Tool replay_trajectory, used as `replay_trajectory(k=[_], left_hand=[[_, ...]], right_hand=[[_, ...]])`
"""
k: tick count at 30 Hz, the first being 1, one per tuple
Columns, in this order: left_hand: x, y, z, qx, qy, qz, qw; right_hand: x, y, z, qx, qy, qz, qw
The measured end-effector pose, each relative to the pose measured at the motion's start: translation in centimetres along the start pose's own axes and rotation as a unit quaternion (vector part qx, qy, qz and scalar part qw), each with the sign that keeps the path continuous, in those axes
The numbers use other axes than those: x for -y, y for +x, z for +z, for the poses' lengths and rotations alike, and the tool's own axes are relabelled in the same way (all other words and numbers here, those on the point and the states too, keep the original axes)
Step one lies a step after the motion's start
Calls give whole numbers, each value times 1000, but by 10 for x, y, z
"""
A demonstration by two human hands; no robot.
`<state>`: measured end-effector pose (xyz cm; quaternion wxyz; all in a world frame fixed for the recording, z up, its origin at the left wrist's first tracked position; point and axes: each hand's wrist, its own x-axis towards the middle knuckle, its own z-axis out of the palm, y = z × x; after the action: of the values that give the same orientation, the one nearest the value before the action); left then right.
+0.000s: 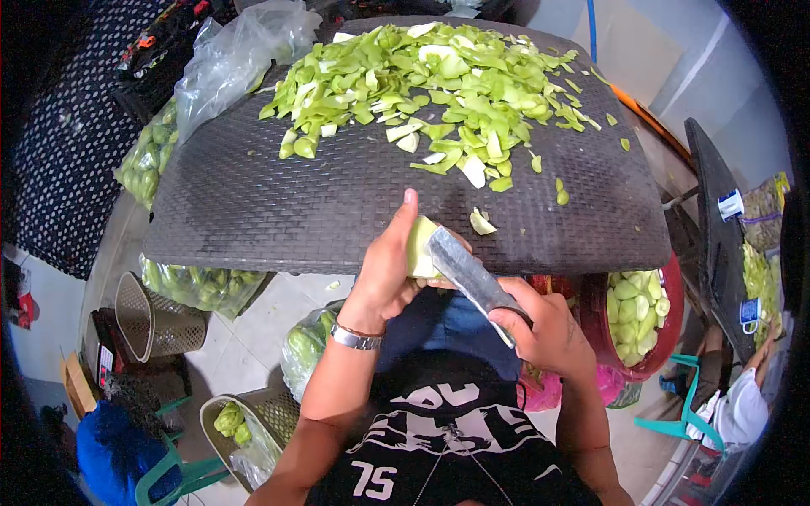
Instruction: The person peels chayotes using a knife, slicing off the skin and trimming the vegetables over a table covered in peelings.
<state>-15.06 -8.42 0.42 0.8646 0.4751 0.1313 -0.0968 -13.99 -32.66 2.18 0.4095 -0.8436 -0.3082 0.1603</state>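
Observation:
My left hand is wrapped around a pale green chayote, its thumb pointing up along the side. In my right hand is a broad-bladed knife, held by its handle. The grey blade slants up and left, and its tip end lies against the chayote. Both hands are just off the near edge of the dark woven table. A heap of green peelings covers the table's far part. One loose cut piece lies close to the knife.
At right below the table stands a red basin of peeled chayotes. Clear bags of green chayotes sit at left, near a mesh bin. Another bin is beside my legs. A person in a white shirt sits at far right.

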Motion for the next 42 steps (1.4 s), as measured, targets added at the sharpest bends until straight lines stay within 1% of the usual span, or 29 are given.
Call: replay_trajectory(k=[1,4,6,7,8,9,10,13,14,15,17,18,20,21,23,26,27,28,29,30,33,34,37,42], left_hand=[[-1,-1,0,-7,21,-13,1000],[6,3,-3,8,-24,-1,1000],[16,7,5,-11,-115,71,991],[19,8,8,-19,-159,107,981],[18,5,11,-40,-193,108,974],[19,6,12,-48,-192,131,971],[21,7,13,-57,-192,154,968],[27,9,20,-98,-209,199,953],[28,9,22,-105,-223,205,947],[29,10,25,-110,-238,211,942],[33,13,26,-123,-232,208,942],[34,13,26,-132,-230,208,942],[34,13,26,-143,-231,196,942],[34,13,26,-148,-231,190,943],[34,16,20,-111,-298,160,934],[25,14,9,-64,-395,116,909],[22,13,5,-49,-426,101,898],[19,12,2,-62,-398,109,909],[19,14,-3,-47,-377,127,916],[16,12,-2,-53,-365,139,919],[10,9,5,-74,-335,163,925],[10,9,6,-82,-327,171,926],[13,9,6,-57,-297,199,932],[18,10,1,-25,-282,217,934]], right_hand=[[-1,1,-3,4,-6,-4,1000],[1,3,-8,10,-9,-11,1000],[4,5,-4,3,5,-7,1000],[6,5,0,5,35,25,999],[9,3,6,7,65,58,996],[11,1,12,10,95,91,991],[0,-1,26,-27,120,37,992],[1,-3,44,-29,175,70,982],[3,-3,44,-25,157,71,985],[4,-4,43,-17,172,80,982],[5,-5,43,2,202,97,975],[3,-5,43,28,251,120,960],[-2,-5,40,80,346,163,921],[-2,-5,39,92,384,166,904],[-3,-4,37,115,459,171,864],[5,-7,24,121,445,161,873],[8,-8,24,61,303,74,948],[10,-8,25,0,148,-17,989],[13,-10,26,-62,-11,-106,992],[25,-15,27,-79,-87,-74,990],[33,-20,27,-57,-193,-64,977],[32,-20,29,-63,-198,-84,975],[35,-19,30,-46,-210,-84,973],[30,-17,33,-51,-205,-105,972]])
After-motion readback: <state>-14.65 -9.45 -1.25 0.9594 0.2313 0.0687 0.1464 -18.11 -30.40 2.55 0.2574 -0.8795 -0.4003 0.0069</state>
